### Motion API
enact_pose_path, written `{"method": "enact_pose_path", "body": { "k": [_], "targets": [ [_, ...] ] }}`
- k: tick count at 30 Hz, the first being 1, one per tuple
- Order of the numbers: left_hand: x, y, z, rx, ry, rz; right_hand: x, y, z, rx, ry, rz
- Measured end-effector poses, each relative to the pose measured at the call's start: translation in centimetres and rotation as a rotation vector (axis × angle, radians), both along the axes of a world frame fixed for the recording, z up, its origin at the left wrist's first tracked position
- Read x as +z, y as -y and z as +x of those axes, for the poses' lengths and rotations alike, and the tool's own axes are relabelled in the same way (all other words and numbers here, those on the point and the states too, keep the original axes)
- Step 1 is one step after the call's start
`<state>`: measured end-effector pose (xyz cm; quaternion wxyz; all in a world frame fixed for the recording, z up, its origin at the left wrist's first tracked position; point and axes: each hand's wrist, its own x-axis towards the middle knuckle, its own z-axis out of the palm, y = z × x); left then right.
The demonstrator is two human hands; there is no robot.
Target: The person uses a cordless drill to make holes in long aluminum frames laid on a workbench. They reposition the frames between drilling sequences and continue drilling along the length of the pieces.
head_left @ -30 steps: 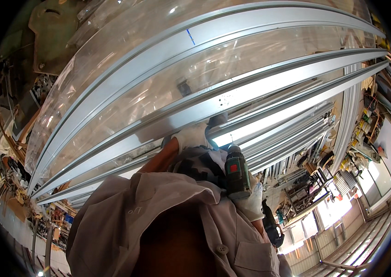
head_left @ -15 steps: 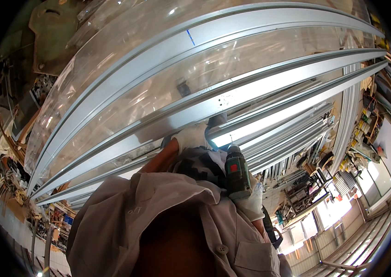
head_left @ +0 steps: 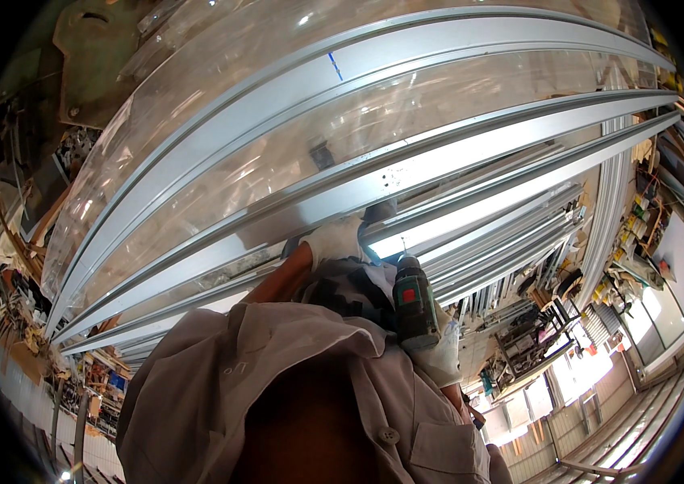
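My right hand (head_left: 442, 360), in a white glove, is wrapped round the handle of a dark green cordless drill (head_left: 416, 310) with a red patch. The drill points away from me, and a thin bit (head_left: 404, 244) stands out of its chuck. My left hand (head_left: 337, 242), also in a white glove, is at the near edge of a long silver metal profile (head_left: 394, 179). Its fingers do not show well enough to tell what they hold. Small dark marks dot the profile just beyond that hand.
Farther off, a wide silver profile (head_left: 277, 103) with a blue mark lies over clear plastic sheeting (head_left: 221, 173). Another long profile (head_left: 535, 168) runs nearer, with several stacked bars (head_left: 495, 256) beside it. Cluttered shelving (head_left: 548, 335) stands at the right.
The view has shifted very slightly. Both hands and the drill stay practically where they were.
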<state>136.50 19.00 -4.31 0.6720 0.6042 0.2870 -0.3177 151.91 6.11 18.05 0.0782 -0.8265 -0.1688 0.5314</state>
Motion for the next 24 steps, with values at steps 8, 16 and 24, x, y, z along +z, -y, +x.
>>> {"method": "enact_pose_path", "body": {
  "k": [8,16,24],
  "targets": [
    [-1.8,1.3,-0.4,0.022,0.007,0.002,-0.1,0.4,0.3,0.032,-0.010,0.025],
    [-0.5,0.3,0.2,0.021,-0.040,-0.018,-0.1,0.5,0.5,0.082,-0.005,-0.020],
    [0.5,-0.6,0.4,0.005,-0.013,-0.029,0.1,-0.2,0.5,0.043,-0.017,-0.020]
  ]
}}
